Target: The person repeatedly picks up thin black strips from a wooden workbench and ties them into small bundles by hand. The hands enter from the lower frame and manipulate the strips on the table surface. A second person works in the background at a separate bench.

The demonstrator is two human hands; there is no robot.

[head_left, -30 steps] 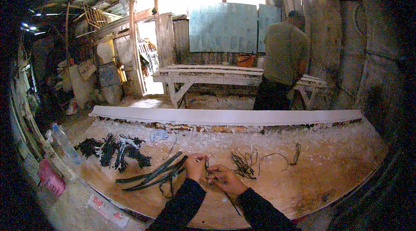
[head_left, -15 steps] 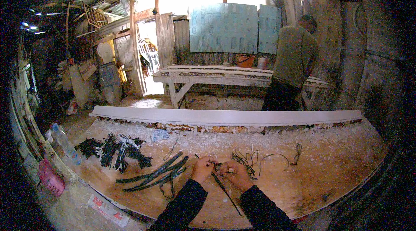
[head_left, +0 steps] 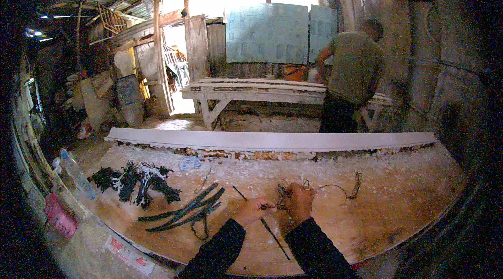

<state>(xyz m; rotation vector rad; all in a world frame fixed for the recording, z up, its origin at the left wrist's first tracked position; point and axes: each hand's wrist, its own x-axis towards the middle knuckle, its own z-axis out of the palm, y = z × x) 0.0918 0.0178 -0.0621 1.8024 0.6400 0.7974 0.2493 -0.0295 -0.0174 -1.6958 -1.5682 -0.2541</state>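
Note:
My left hand (head_left: 254,210) is pinched around a narrow dark strip (head_left: 275,239), which sticks out past the fingers at both ends, slanting over the wooden board. Just right of it, my right hand (head_left: 299,201) is closed over a tangle of thin dark cord (head_left: 283,189). Its fingertips are mostly hidden, so what they grip is unclear. Several wider black strips (head_left: 186,211) lie left of my left hand, with a loop of cord (head_left: 199,227) beside them. A single curled cord (head_left: 357,186) rests to the right.
Black and whitish tied bundles (head_left: 137,182) lie on the board's left. A long white moulding (head_left: 272,141) runs along its far edge. Left stand a clear plastic bottle (head_left: 78,175) and a pink item (head_left: 59,215). A person (head_left: 353,69) stands by a far bench (head_left: 262,94).
My right hand has moved away from the left hand's fingers, right and over the cord tangle. The left hand keeps the narrow strip and has shifted slightly right. The person behind has bent an arm.

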